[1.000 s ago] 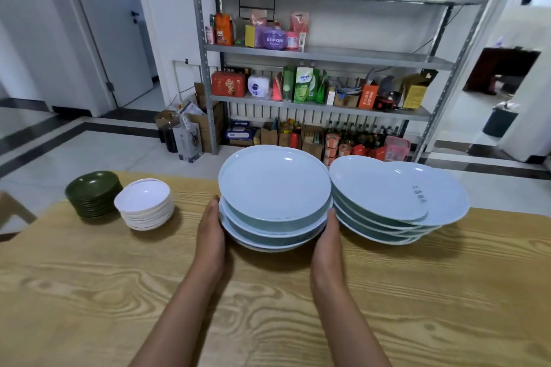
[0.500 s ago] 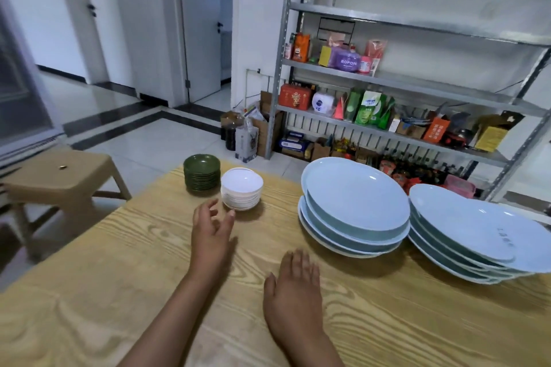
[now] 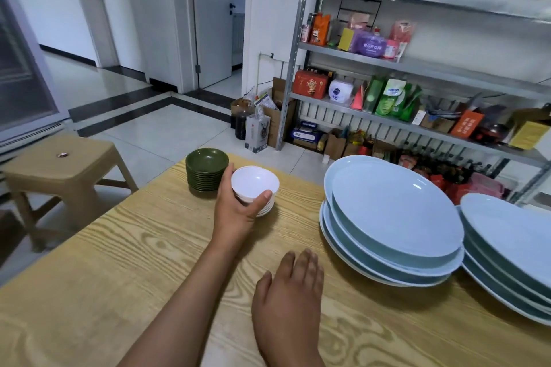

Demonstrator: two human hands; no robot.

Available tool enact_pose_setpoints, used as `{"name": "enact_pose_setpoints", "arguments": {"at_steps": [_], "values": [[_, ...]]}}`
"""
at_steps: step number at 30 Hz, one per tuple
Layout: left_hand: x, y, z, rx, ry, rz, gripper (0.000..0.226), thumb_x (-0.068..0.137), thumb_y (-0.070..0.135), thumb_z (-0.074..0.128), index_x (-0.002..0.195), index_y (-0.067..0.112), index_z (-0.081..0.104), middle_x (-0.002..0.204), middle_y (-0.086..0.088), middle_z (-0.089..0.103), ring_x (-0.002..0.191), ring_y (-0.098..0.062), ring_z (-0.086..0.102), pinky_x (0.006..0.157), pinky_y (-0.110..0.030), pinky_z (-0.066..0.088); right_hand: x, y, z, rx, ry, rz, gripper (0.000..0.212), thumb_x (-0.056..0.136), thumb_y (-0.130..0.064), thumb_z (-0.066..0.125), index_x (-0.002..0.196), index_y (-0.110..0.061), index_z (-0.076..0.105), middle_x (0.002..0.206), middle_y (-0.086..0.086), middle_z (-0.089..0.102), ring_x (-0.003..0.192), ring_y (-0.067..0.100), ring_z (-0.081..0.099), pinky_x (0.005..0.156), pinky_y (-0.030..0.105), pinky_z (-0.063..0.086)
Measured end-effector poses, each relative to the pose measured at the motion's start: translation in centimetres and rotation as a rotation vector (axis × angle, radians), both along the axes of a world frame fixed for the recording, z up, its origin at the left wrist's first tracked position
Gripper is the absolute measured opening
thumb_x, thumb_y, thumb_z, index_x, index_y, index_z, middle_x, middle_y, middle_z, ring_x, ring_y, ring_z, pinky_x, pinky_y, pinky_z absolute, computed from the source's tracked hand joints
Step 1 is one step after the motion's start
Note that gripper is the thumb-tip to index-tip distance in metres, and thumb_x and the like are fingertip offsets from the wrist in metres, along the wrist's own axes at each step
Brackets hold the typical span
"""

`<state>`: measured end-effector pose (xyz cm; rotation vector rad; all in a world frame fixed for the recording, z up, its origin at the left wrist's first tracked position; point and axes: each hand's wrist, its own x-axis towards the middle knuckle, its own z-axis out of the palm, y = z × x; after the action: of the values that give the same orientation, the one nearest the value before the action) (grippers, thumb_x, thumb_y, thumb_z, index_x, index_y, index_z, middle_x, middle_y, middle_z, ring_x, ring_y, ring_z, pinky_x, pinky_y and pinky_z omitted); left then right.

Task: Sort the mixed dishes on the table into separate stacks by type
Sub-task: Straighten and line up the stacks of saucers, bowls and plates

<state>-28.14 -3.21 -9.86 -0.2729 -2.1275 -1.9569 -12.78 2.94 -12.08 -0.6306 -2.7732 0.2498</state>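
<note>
White bowls [image 3: 255, 188]: stacked just right of green bowl stack [image 3: 206, 169].
Left hand [image 3: 238, 208]: grasping white stack.
Right hand [image 3: 288, 295]: flat, released, nearer than white stack.

We can read only one word with any confidence: "BOPOM", or letters close to that, in pale print on the front of a soft purple plastic pack [image 3: 369, 44]. It lies on the upper grey metal shelf [image 3: 417, 64], far beyond and above the left hand [image 3: 235, 211] and off to its right. One shelf lower, a flat red tin box [image 3: 310, 84] carries a gold emblem, a round white jar [image 3: 340, 90] has dark blue markings, and an orange carton [image 3: 466, 123] further right bears white characters, but we cannot make out any of them. The green pouches [image 3: 392, 98] show white label patches too blurred to read.
</note>
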Motion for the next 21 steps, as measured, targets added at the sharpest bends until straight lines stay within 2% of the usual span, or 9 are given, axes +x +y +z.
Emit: {"name": "enact_pose_setpoints", "arguments": {"at_steps": [7,11,13,16,21], "values": [[-1.7,0.6,-0.6,-0.044,0.028,-0.003,0.105,0.055,0.063,0.074,0.141,0.017,0.036,0.140,0.001,0.044,0.126,-0.013,0.044,0.108,-0.030,0.037,-0.4,-0.1,-0.1,0.005,0.043,-0.028,0.062,0.076,-0.035,0.039,0.114,0.008,0.064,0.124,0.033,0.058,0.121,0.045,0.054,0.105,0.052,0.026],[-1.7,1.7,-0.6,-0.049,0.035,-0.105,0.102,0.054,0.061,0.073,0.139,0.018,0.037,0.133,0.002,0.046,0.119,-0.010,0.046,0.093,-0.006,0.035,-0.1,-0.1,0.1,-0.004,0.046,-0.035,0.062,0.077,-0.035,0.039,0.116,0.008,0.063,0.126,0.033,0.057,0.123,0.045,0.052,0.106,0.052,0.025],[-1.3,2.4,-0.4,-0.034,0.035,-0.151,0.097,0.056,0.060,0.074,0.137,0.021,0.036,0.128,0.005,0.047,0.116,-0.008,0.047,0.087,0.000,0.034,-0.1,-0.1,0.2,-0.003,0.056,-0.039,0.062,0.077,-0.035,0.040,0.117,0.007,0.063,0.126,0.033,0.057,0.123,0.045,0.052,0.106,0.052,0.025],[-0.8,3.8,-0.2,-0.007,0.011,-0.209,0.082,0.063,0.049,0.078,0.129,0.030,0.035,0.119,0.020,0.048,0.110,-0.006,0.049,0.081,0.001,0.035,0.0,-0.2,0.2,-0.012,0.054,-0.044,0.062,0.076,-0.034,0.040,0.115,0.007,0.064,0.126,0.032,0.057,0.122,0.045,0.052,0.106,0.053,0.026],[-0.9,5.8,0.0,-0.014,-0.011,-0.306,0.079,0.066,0.047,0.077,0.131,0.033,0.034,0.124,0.011,0.049,0.112,-0.007,0.050,0.080,-0.002,0.038,-0.2,-0.3,0.3,-0.008,0.055,-0.041,0.062,0.073,-0.034,0.040,0.112,0.007,0.066,0.123,0.033,0.059,0.118,0.045,0.055,0.104,0.053,0.027]]}}
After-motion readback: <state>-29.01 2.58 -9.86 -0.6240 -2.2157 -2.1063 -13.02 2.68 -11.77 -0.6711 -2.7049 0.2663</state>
